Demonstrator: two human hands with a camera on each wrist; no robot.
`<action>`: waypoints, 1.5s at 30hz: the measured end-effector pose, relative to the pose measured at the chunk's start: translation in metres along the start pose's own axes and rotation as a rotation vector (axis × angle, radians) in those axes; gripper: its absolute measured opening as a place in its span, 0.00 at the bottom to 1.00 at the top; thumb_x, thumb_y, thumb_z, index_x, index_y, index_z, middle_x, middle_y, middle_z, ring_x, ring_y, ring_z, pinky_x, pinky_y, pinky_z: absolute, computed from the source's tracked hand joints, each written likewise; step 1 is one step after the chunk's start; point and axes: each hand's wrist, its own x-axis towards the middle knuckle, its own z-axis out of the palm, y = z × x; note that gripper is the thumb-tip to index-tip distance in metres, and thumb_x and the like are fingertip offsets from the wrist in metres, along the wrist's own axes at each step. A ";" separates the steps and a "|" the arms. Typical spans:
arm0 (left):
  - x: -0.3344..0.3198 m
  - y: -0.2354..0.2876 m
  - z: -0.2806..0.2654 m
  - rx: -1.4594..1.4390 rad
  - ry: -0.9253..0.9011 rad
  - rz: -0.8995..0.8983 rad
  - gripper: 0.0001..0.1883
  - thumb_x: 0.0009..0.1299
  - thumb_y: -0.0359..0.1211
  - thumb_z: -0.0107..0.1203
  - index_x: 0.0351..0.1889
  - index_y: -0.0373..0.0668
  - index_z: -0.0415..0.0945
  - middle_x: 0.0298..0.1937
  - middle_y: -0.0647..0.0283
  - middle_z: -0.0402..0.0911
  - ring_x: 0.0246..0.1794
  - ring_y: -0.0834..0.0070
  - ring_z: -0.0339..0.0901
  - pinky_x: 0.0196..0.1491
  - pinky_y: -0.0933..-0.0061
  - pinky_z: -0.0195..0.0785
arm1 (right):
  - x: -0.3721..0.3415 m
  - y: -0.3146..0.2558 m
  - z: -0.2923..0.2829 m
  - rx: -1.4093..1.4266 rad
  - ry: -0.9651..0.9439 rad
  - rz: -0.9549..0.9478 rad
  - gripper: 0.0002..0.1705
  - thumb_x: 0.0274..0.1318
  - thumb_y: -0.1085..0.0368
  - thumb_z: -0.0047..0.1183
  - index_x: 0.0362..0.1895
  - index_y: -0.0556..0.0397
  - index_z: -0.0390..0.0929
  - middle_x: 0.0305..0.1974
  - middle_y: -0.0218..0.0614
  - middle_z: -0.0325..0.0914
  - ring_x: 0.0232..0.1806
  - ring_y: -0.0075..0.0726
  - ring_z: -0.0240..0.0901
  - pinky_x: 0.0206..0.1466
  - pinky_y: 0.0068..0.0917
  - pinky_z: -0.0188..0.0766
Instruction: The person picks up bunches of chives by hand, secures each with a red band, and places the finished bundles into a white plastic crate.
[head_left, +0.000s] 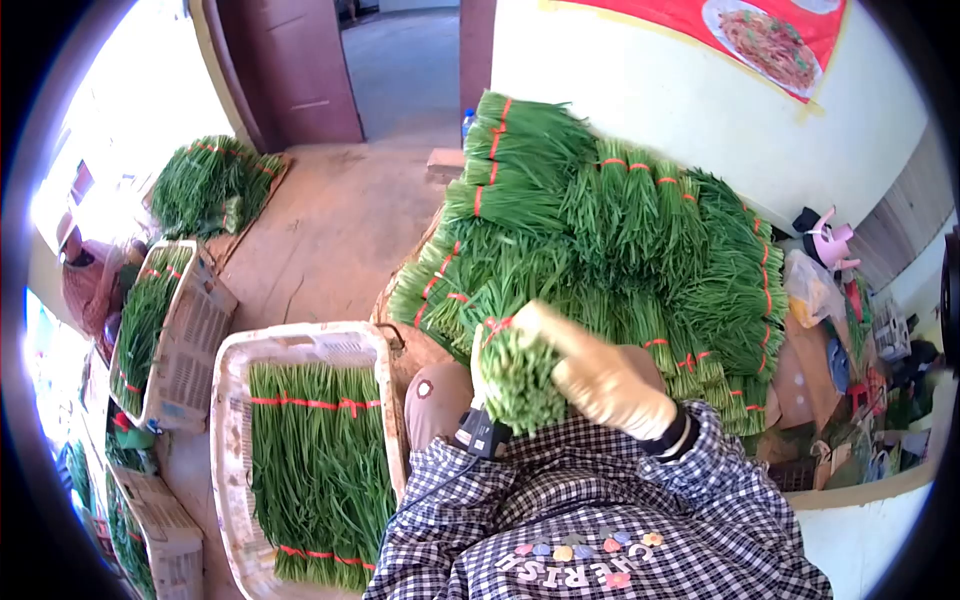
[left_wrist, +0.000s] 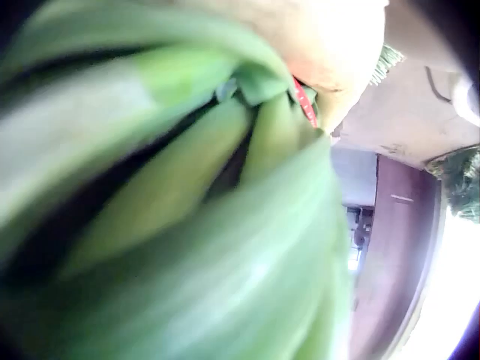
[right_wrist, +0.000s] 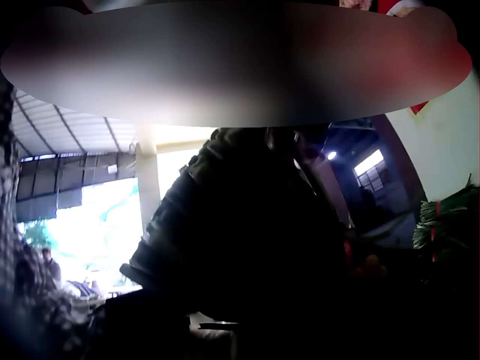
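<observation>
A bundle of green stalks (head_left: 522,385) is held upright over the person's lap, its cut ends toward the head view. My left hand (head_left: 479,375), largely hidden behind the bundle, grips its left side. At the bundle's top left is a red tie (head_left: 497,326), also visible in the left wrist view beside a pale gloved surface (left_wrist: 330,45). The gloved right hand (head_left: 612,388) is at the bundle's right, one finger extended toward the tie and the thumb apart; contact with the tie is unclear. The right wrist view is dark and shows no fingers.
A large pile of tied green bundles (head_left: 620,230) lies ahead. At the left, a white crate (head_left: 228,440) holds more stalks, with another crate (head_left: 190,350) beyond. A person (head_left: 88,275) sits at the far left; a doorway (head_left: 400,80) is behind the pile.
</observation>
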 end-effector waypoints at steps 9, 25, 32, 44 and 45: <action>0.003 0.020 0.017 -0.537 0.363 -0.213 0.32 0.81 0.60 0.44 0.61 0.43 0.80 0.62 0.52 0.82 0.59 0.55 0.80 0.64 0.49 0.77 | -0.026 -0.028 -0.003 -0.503 0.281 -0.219 0.18 0.59 0.70 0.67 0.54 0.48 0.82 0.58 0.37 0.82 0.64 0.44 0.77 0.71 0.42 0.72; 0.013 0.026 0.014 -0.382 0.100 -0.358 0.39 0.81 0.65 0.37 0.68 0.40 0.76 0.66 0.47 0.80 0.62 0.52 0.79 0.67 0.48 0.73 | -0.008 -0.029 0.000 -0.976 0.085 -0.245 0.17 0.55 0.65 0.62 0.50 0.48 0.86 0.70 0.39 0.74 0.74 0.51 0.65 0.78 0.52 0.59; 0.015 0.030 0.011 -0.353 0.101 -0.353 0.40 0.80 0.65 0.37 0.69 0.39 0.75 0.68 0.46 0.78 0.64 0.51 0.78 0.68 0.47 0.72 | 0.004 -0.017 0.003 -0.995 0.089 -0.251 0.04 0.53 0.67 0.61 0.31 0.51 0.79 0.65 0.41 0.77 0.71 0.52 0.69 0.75 0.54 0.64; 0.017 0.048 0.032 -0.405 0.044 -0.416 0.49 0.75 0.71 0.42 0.73 0.36 0.71 0.73 0.40 0.73 0.70 0.44 0.74 0.74 0.38 0.62 | -0.057 -0.030 -0.050 -0.766 -0.308 0.530 0.08 0.69 0.61 0.59 0.43 0.52 0.85 0.51 0.47 0.87 0.53 0.45 0.85 0.59 0.39 0.80; 0.017 0.052 0.041 -0.355 0.110 -0.440 0.50 0.73 0.73 0.44 0.72 0.36 0.71 0.73 0.40 0.73 0.69 0.44 0.74 0.74 0.36 0.62 | -0.063 -0.014 -0.054 -1.114 -0.180 0.553 0.12 0.70 0.60 0.58 0.50 0.51 0.86 0.52 0.46 0.87 0.53 0.47 0.85 0.57 0.39 0.81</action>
